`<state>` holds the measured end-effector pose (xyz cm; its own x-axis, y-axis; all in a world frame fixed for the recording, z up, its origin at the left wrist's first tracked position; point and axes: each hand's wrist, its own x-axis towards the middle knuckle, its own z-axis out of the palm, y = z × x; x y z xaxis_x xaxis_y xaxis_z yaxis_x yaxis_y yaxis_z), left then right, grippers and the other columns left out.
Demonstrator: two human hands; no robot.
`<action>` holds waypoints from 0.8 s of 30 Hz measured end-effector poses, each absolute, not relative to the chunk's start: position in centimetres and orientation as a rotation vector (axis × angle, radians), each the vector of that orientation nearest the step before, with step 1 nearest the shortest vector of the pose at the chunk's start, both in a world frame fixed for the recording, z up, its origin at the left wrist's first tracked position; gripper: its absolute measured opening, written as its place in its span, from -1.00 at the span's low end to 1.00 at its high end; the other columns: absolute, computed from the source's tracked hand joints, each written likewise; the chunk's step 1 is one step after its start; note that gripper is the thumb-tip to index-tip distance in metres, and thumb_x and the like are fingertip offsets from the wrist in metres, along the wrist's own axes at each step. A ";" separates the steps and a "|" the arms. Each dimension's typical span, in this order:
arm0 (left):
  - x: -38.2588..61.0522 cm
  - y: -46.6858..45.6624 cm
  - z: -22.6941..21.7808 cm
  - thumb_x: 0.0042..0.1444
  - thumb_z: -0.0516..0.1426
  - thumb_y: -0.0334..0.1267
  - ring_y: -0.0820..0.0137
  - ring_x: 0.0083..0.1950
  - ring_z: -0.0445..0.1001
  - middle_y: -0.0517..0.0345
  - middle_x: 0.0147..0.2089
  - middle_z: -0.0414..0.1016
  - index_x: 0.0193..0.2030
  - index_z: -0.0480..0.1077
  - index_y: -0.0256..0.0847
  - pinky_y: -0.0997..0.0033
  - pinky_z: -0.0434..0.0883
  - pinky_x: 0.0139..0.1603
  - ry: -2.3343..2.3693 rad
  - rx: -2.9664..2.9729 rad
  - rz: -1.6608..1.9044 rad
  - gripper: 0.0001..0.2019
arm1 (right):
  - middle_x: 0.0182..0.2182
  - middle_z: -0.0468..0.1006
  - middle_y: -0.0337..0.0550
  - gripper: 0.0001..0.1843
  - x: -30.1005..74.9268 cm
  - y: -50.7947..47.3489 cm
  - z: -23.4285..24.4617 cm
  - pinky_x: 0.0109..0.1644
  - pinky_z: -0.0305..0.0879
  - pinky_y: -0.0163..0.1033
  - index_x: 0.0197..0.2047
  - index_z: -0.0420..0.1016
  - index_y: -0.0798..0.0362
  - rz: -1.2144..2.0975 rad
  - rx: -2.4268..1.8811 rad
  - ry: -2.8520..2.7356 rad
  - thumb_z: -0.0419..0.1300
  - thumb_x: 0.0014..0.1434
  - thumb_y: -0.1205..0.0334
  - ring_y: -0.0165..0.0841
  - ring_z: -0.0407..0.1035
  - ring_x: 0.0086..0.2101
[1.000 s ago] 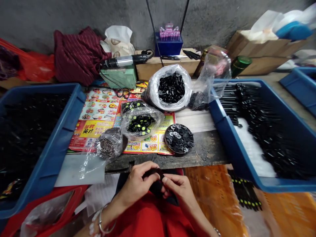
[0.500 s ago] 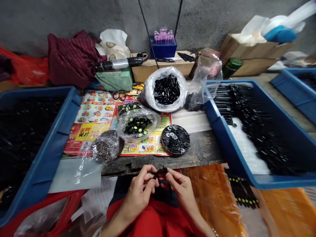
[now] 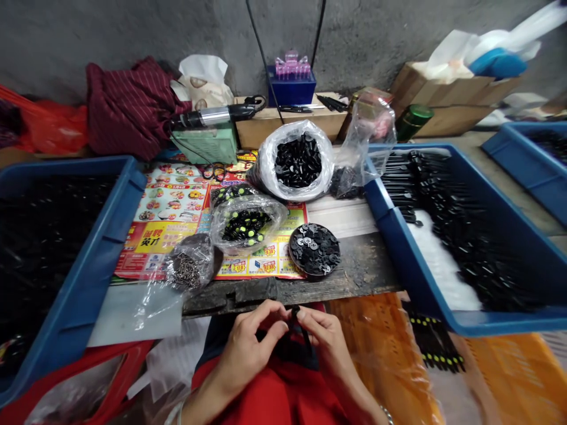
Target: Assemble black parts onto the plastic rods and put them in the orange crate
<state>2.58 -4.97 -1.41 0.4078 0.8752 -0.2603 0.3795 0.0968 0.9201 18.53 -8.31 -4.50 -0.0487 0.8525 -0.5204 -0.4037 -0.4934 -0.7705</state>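
Over my lap, just below the table's front edge, my right hand [image 3: 325, 336] pinches a slim black plastic piece [image 3: 305, 339] between thumb and fingers. A narrow stem of the piece points down beside those fingers. My left hand [image 3: 252, 339] meets it from the other side, thumb and index fingertips closed at its upper end. Fingers and dark clothing hide part of the piece. Closest to the hands on the table are a round dish of flat black parts [image 3: 315, 250] and a plastic bag of small metal pins [image 3: 186, 268].
A blue bin [image 3: 126, 195] of black pieces stands left, another blue bin [image 3: 414, 295] with long black pieces right. Open bags of green-dotted parts [image 3: 248, 227] and glossy black parts [image 3: 299, 159] sit on a printed sheet [image 3: 170, 200]. An electric screwdriver [image 3: 215, 115] lies behind.
My left fingers have shifted along the black piece, the thumb reaching further toward the right hand. The piece now shows more upright between the fingertips. The bins and bags stay in place.
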 end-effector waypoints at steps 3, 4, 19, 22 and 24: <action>2.2 -4.5 -1.6 0.16 0.13 -0.28 0.42 -0.38 0.46 0.21 -0.38 0.49 -0.17 0.42 -0.18 0.51 0.40 -0.31 1.205 1.539 0.579 -0.88 | -0.60 0.50 -0.20 -0.56 18.5 -8.2 -4.2 -0.45 0.22 -0.36 -0.43 0.65 0.15 1.722 -1.295 -0.617 0.32 0.01 -0.13 -0.42 0.29 -0.55; 2.1 -4.3 -1.6 0.15 0.13 -0.28 0.42 -0.39 0.45 0.20 -0.38 0.49 -0.14 0.44 -0.19 0.51 0.40 -0.33 1.193 1.525 0.584 -0.85 | -0.62 0.51 -0.19 -0.54 18.5 -8.2 -4.1 -0.45 0.22 -0.36 -0.43 0.65 0.16 1.738 -1.292 -0.643 0.31 0.01 -0.14 -0.42 0.29 -0.56; 1.8 -3.0 -1.2 -0.06 0.15 -0.39 0.45 -0.45 0.35 0.21 -0.50 0.42 -0.45 0.49 -0.29 0.51 0.30 -0.40 1.084 1.220 0.470 -0.92 | -0.60 0.53 -0.16 -0.47 18.9 -8.1 -3.8 -0.57 0.14 -0.41 -0.42 0.57 0.19 1.990 -1.142 -0.690 0.32 -0.04 -0.21 -0.52 0.27 -0.67; 1.8 -3.0 -1.4 -0.05 0.16 -0.40 0.43 -0.42 0.37 0.20 -0.47 0.43 -0.46 0.49 -0.28 0.50 0.31 -0.37 1.093 1.248 0.483 -0.93 | -0.60 0.52 -0.17 -0.47 18.9 -8.1 -3.9 -0.56 0.16 -0.40 -0.44 0.55 0.18 1.974 -1.159 -0.694 0.30 -0.03 -0.22 -0.52 0.26 -0.67; 1.9 -3.0 -1.5 -0.05 0.15 -0.41 0.42 -0.40 0.39 0.19 -0.46 0.45 -0.46 0.49 -0.27 0.49 0.32 -0.35 1.103 1.266 0.484 -0.92 | -0.60 0.51 -0.18 -0.46 18.9 -8.2 -4.0 -0.57 0.16 -0.41 -0.43 0.55 0.18 1.940 -1.198 -0.729 0.29 -0.02 -0.22 -0.52 0.25 -0.67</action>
<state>1.92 -3.03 -1.54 0.4417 0.8101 -0.3856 0.2647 0.2930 0.9187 18.85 -8.16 -4.02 -0.2991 0.8153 -0.4958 -0.2867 -0.5723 -0.7682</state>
